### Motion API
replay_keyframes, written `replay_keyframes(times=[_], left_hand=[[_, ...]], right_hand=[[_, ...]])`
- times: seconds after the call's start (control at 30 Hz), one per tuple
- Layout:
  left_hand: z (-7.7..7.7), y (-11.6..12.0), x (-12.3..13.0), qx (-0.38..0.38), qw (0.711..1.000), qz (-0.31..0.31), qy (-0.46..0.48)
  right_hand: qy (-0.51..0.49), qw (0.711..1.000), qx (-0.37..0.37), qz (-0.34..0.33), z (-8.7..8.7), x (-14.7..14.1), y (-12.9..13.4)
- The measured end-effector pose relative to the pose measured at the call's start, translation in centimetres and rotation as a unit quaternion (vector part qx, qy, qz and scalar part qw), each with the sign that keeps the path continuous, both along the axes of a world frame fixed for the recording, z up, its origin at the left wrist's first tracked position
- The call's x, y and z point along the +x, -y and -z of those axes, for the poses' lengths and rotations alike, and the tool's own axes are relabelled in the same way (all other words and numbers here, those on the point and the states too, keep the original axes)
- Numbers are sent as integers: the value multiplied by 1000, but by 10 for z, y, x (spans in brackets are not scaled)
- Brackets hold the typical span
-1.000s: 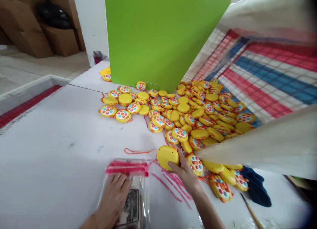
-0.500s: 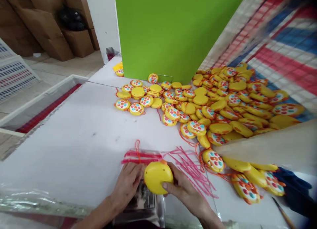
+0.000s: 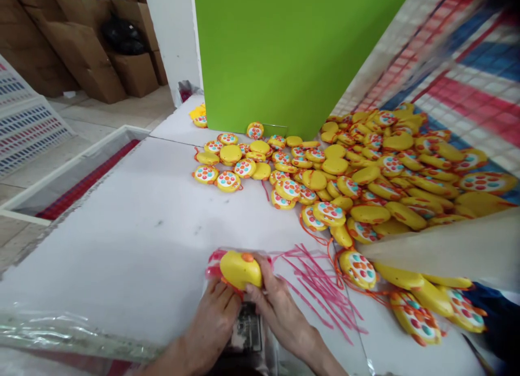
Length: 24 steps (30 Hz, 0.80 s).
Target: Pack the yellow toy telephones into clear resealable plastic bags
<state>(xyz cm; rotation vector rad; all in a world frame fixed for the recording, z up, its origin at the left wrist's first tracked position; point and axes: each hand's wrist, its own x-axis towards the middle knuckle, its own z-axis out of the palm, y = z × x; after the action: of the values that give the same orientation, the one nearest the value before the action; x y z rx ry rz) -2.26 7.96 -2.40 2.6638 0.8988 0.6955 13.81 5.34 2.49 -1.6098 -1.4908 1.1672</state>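
Observation:
Above the front of the table, my right hand (image 3: 278,300) grips a yellow turtle-like toy (image 3: 239,268) by its right side, thumb below and fingers behind. Its plain back and an orange bump show; the toy is tilted. My left hand (image 3: 215,316) is closed just below and left of it, pinching an orange cord (image 3: 233,289) at the toy's lower edge. Most of that cord is hidden by the fingers. Beneath the hands lie a clear plastic bag (image 3: 266,341) with a dark printed picture and some pink strips (image 3: 214,263).
Many yellow toys (image 3: 335,166) with coloured dots are heaped at the right. Loose pink strips (image 3: 320,286) lie beside my right hand. A green panel (image 3: 292,56) stands behind, a white-framed bin (image 3: 85,162) at left. A thin pointed tool (image 3: 477,354) rests at lower right.
The toy has tipped over and shifted slightly up and left in my right hand. The orange loop that stood above my left hand is now drawn down beside the toy.

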Motion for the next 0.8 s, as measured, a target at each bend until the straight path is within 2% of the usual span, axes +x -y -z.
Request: replay_keyframes(times=[0.07,0.13,0.23,0.3,0.33,0.4,0.47,0.5,0.57,0.67,0.73,0.8], left_hand=[[-8,0,-3,-10,1000,-1,9],[-16,-3,-8,-29,999,-6,21],[-26,-11,-24,-62,995,-31,71],[-30,-17,-35,-124,981,-92,116],[-32,-20,-39,-178,966,-133,132],[-34,-25,-42,-317,917,-191,147],[-35,-28,-38,-438,866,-184,156],[-34,-29,-34,-470,851,-166,166],[-33,-30,-27,-490,840,-146,183],[-31,-29,-20,-477,845,-154,187],[-32,-28,-18,-477,845,-153,186],[-33,-27,-17,-484,841,-145,192]], right_hand=[[84,994,42,-50,0,2,2],[126,988,61,-67,1,6,4],[157,983,79,-56,3,11,8],[174,980,89,-46,4,13,10],[181,978,93,-42,5,13,11],[186,977,97,-39,6,13,13],[172,980,93,-47,5,13,13],[162,982,86,-52,3,12,12],[153,984,66,-68,-1,12,9],[179,978,44,-98,-10,12,5],[223,964,42,-140,-13,11,3],[280,937,60,-201,-13,9,1]])
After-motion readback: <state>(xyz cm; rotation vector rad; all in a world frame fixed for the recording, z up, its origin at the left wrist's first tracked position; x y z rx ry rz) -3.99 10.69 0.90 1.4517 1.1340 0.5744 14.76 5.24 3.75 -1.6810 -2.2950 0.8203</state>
